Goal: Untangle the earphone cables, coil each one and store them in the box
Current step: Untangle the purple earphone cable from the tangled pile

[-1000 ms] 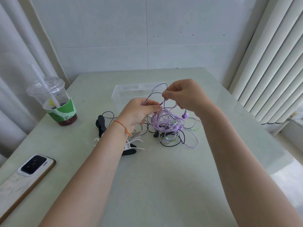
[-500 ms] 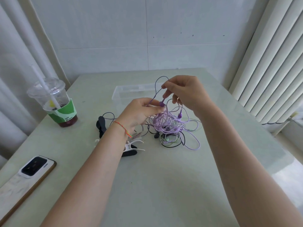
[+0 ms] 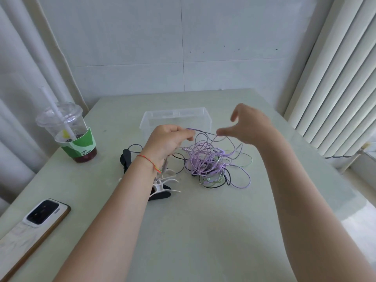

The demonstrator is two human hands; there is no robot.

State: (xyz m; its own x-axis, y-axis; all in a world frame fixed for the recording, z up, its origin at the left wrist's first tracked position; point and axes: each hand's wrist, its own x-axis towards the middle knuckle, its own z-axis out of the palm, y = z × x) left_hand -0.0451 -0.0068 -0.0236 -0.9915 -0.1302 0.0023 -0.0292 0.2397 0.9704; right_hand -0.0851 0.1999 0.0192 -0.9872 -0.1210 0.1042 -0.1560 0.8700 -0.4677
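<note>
One tangle [image 3: 211,165] of purple, black and pale green cables lay on the worktop [image 3: 203,231], just before one clear box [image 3: 177,119]; I could not count the earphones in it. My left hand [image 3: 166,139] pinched a purple strand in curled fingers. My right hand [image 3: 250,125] hovered with fingers spread, its thumb tip at that strand; contact unclear. Clips [image 3: 160,184], one cup [image 3: 69,131] and one phone [image 3: 36,218] lay left.
</note>
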